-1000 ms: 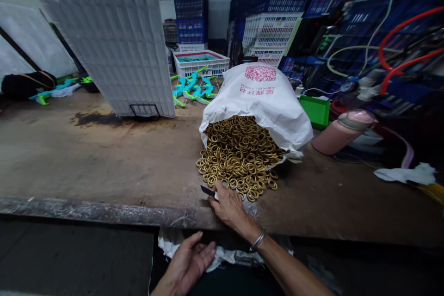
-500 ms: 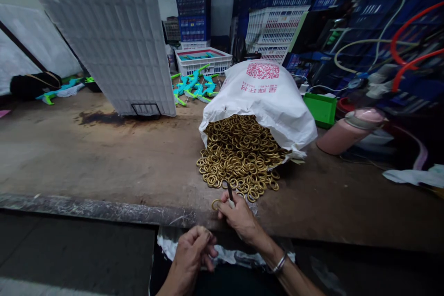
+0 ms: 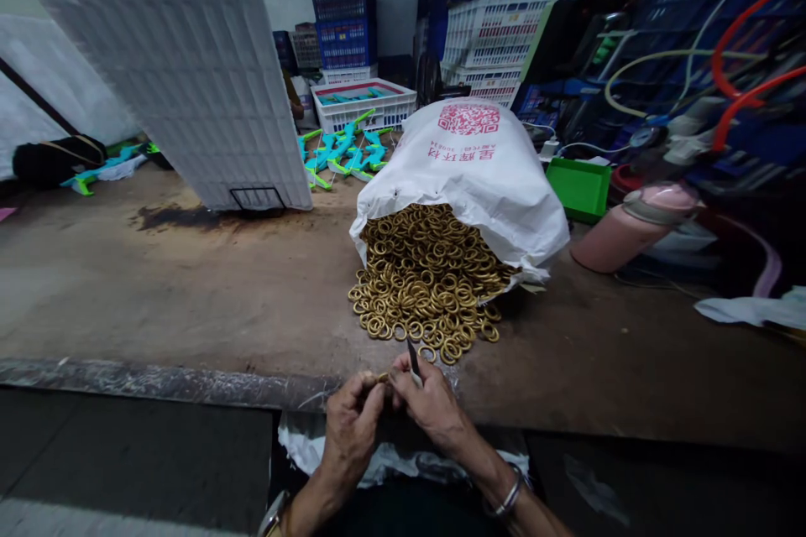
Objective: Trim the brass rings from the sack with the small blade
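My left hand point(image 3: 353, 419) is closed, thumb and forefinger pinching a gold-coloured ring point(image 3: 383, 377) near the table's front edge. Right against it, the fingertips of my right hand point(image 3: 428, 407) meet at the same ring. That hand is also closed round a small knife point(image 3: 413, 359), whose dark narrow blade points up and away; its handle is mostly hidden in the palm. Just beyond the hands, a heap of similar rings point(image 3: 416, 302) spills from the mouth of a white woven sack point(image 3: 472, 159) lying on its side.
The brown table point(image 3: 189, 294) carries a tall white ribbed panel point(image 3: 207, 75) at left. Teal and green plastic pieces point(image 3: 346, 151) lie behind, by a white crate point(image 3: 365, 109). To the right are a green tray point(image 3: 578, 189) and a pink bottle point(image 3: 630, 231).
My left hand has risen from below the table edge and now pinches the ring beside my right hand. The right hand keeps the knife. The view has shifted slightly.
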The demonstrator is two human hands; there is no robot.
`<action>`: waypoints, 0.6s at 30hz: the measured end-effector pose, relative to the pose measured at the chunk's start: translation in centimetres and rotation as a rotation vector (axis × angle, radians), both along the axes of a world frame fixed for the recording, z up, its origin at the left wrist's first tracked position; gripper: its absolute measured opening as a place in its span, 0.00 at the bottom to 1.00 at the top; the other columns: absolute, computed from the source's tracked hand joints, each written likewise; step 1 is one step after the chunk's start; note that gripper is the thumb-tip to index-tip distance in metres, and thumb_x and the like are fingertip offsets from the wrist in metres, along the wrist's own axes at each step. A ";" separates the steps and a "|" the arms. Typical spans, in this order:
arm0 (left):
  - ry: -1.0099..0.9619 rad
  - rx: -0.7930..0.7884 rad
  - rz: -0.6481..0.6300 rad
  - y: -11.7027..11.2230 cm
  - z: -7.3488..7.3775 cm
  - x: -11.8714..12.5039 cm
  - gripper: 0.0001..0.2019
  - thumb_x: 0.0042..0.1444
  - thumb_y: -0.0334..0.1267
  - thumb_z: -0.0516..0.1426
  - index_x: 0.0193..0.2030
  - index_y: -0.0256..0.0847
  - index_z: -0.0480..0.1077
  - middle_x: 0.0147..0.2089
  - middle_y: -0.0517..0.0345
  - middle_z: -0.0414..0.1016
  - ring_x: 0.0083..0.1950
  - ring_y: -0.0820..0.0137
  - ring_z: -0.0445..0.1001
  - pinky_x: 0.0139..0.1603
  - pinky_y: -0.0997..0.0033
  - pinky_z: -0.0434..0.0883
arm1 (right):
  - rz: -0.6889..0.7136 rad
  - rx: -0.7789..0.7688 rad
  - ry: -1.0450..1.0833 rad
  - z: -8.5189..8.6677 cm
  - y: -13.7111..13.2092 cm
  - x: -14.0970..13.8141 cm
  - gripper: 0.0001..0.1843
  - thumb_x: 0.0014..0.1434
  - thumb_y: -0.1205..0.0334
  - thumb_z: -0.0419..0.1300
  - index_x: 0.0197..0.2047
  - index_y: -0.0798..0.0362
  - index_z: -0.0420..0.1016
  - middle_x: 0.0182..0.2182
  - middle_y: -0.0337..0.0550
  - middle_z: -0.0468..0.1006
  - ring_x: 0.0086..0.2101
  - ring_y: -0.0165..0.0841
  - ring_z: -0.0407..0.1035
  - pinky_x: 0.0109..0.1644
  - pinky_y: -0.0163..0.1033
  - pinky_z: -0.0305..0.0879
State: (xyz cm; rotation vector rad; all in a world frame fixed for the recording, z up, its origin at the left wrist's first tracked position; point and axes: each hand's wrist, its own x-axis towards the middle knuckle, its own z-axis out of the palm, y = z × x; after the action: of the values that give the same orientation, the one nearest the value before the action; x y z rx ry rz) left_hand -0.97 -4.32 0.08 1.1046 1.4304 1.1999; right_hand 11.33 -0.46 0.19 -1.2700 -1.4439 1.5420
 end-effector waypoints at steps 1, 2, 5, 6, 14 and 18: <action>0.070 0.031 -0.009 -0.1 -0.1 -0.1 0.08 0.50 0.39 0.56 0.24 0.39 0.71 0.24 0.58 0.70 0.27 0.70 0.66 0.31 0.76 0.63 | 0.008 0.029 -0.017 0.1 0.0 0.1 0.13 0.53 0.51 0.52 0.27 0.52 0.61 0.16 0.32 0.65 0.20 0.25 0.58 0.27 0.31 0.56; 0.127 0.056 -0.017 -0.2 -0.1 -0.1 0.08 0.50 0.38 0.56 0.24 0.40 0.72 0.24 0.57 0.71 0.28 0.70 0.66 0.32 0.75 0.63 | 0.012 0.047 -0.036 0.2 0.1 0.2 0.13 0.53 0.52 0.51 0.26 0.52 0.61 0.17 0.32 0.65 0.21 0.25 0.59 0.28 0.31 0.56; 0.174 0.075 -0.004 -0.4 0.1 0.0 0.06 0.49 0.36 0.57 0.26 0.41 0.73 0.25 0.57 0.72 0.28 0.70 0.67 0.33 0.76 0.63 | 0.006 0.044 -0.102 0.5 0.1 0.1 0.12 0.52 0.54 0.51 0.23 0.52 0.60 0.17 0.33 0.63 0.22 0.26 0.58 0.28 0.31 0.56; 0.152 0.063 0.013 -0.4 0.2 0.1 0.05 0.49 0.36 0.57 0.26 0.40 0.73 0.25 0.57 0.72 0.28 0.70 0.67 0.33 0.76 0.63 | 0.006 0.038 -0.117 0.5 0.2 0.0 0.11 0.52 0.56 0.51 0.23 0.52 0.60 0.17 0.32 0.63 0.22 0.26 0.58 0.28 0.31 0.55; -0.178 -0.203 0.017 -0.8 1.0 1.2 0.12 0.51 0.45 0.54 0.28 0.38 0.65 0.19 0.65 0.62 0.16 0.80 0.56 0.16 0.81 0.54 | 0.076 -0.001 -0.118 0.1 0.4 -0.1 0.09 0.51 0.57 0.51 0.24 0.52 0.59 0.16 0.30 0.61 0.21 0.25 0.55 0.25 0.30 0.52; -0.356 -0.208 -0.021 -1.3 0.6 1.4 0.12 0.52 0.46 0.54 0.28 0.38 0.61 0.21 0.66 0.62 0.16 0.82 0.56 0.15 0.82 0.55 | 0.155 -0.019 -0.070 0.2 0.7 0.1 0.10 0.53 0.56 0.50 0.25 0.52 0.60 0.16 0.31 0.63 0.20 0.25 0.57 0.25 0.30 0.53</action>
State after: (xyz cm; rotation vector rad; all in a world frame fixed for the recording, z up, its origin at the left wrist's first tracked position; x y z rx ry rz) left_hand 0.38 -5.63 0.68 0.7198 1.2311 1.1379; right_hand 11.43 0.19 0.37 -1.2601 -1.6084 1.6293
